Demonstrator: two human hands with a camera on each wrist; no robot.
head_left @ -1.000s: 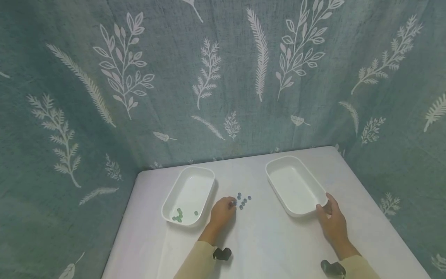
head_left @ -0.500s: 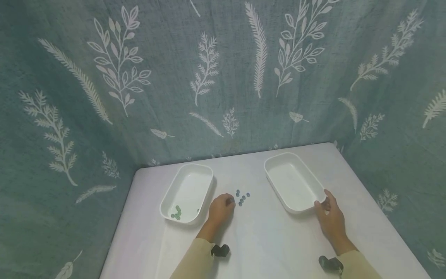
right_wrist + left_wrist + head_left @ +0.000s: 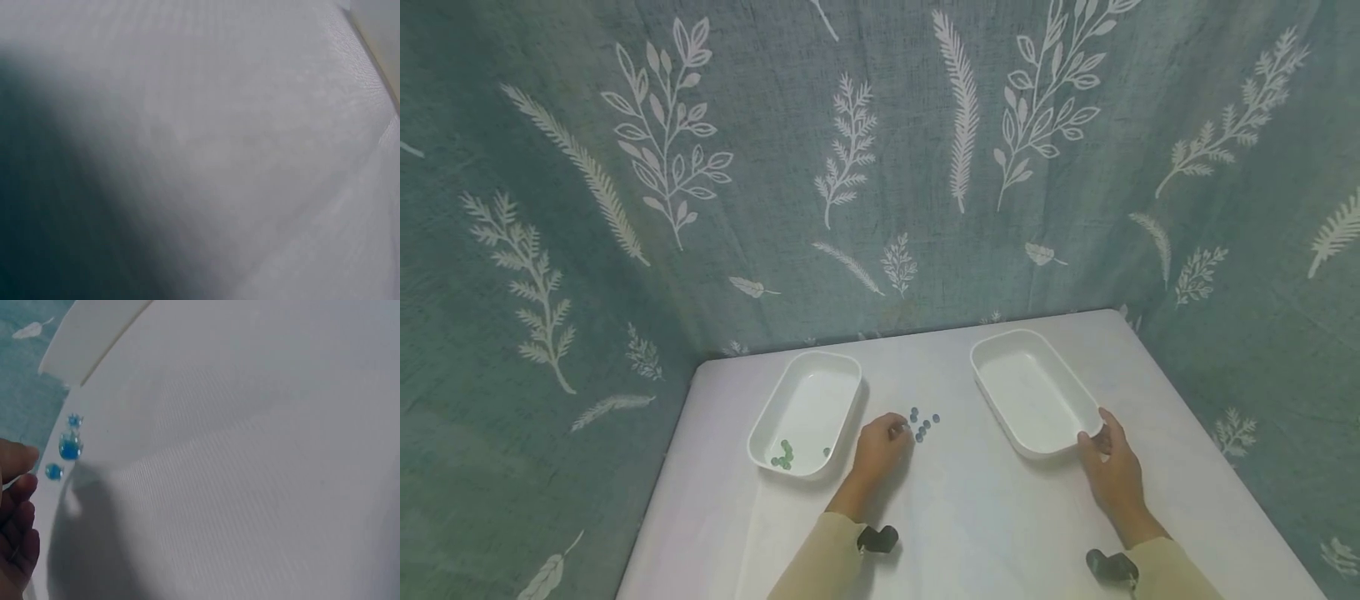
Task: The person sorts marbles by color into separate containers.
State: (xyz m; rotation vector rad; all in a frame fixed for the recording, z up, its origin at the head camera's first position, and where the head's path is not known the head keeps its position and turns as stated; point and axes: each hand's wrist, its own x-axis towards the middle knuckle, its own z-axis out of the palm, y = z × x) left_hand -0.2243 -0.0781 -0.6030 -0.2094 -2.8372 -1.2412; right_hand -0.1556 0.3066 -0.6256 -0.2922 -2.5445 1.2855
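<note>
In the head view, my left hand point(image 3: 878, 450) is beside a loose group of small round blue glass beads point(image 3: 922, 431) on the white table. Its fingers are curled, the thumb and index close to the nearest beads. In the left wrist view, the left fingertips point(image 3: 30, 457) lie just short of a blue bead point(image 3: 54, 472); whether they pinch one I cannot tell. At the right, my right hand point(image 3: 1112, 475) holds the near right corner of a white tray point(image 3: 1026, 448), thumb outside and fingers at the rim. No beads show inside that tray.
Left of the left hand stands a second white tray point(image 3: 760, 421) with several green beads point(image 3: 786, 457) at its near end. A patterned teal curtain point(image 3: 760, 167) encloses the table point(image 3: 985, 533) at the back and sides. A dark device is strapped to each wrist.
The view shifts slightly with the head. My left hand stays at the blue beads with only small finger movement; the bead seen at its fingertips earlier is hard to make out. The right hand keeps its hold.
</note>
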